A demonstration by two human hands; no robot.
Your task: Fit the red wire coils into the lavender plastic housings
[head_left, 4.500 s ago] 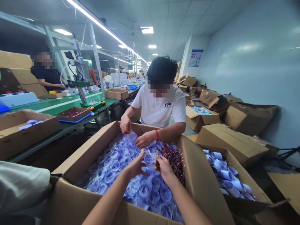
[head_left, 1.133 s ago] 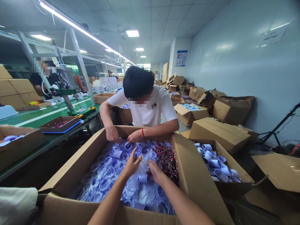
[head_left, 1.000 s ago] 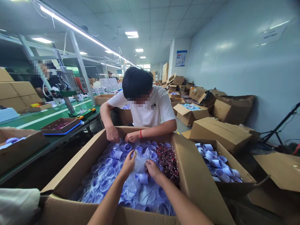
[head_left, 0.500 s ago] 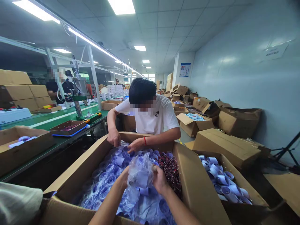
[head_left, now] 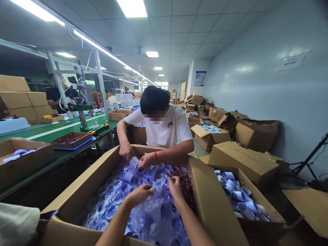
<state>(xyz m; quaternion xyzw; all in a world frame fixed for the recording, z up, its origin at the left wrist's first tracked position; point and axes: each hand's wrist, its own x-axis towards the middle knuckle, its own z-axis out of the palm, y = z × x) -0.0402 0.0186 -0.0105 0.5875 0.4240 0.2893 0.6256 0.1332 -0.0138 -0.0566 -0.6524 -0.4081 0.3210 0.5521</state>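
Observation:
A clear plastic bag [head_left: 151, 213] hangs crumpled over the heap in the big cardboard box [head_left: 79, 174]. My left hand [head_left: 140, 195] is closed, pinching the bag's upper edge. On the other side my right hand [head_left: 176, 189] has its fingers curled together at the bag's right edge, beside a bundle of dark red and black wires [head_left: 186, 182]. Below both hands lie many pale cylindrical plastic cups [head_left: 119, 198], a number of them in clear wrapping. What the bag contains is hard to make out.
Across the box a person in a white shirt [head_left: 164, 126] handles a bagged cup [head_left: 134, 161] with both hands. An open carton of white cups [head_left: 247, 205] stands at right. Left are a green conveyor line [head_left: 38, 133] and a press machine [head_left: 84, 99].
The bag, held bunched up between my hands with a white cup showing, now hangs lower and looser. My hands have moved slightly. The other person's hands have lifted a bagged cup.

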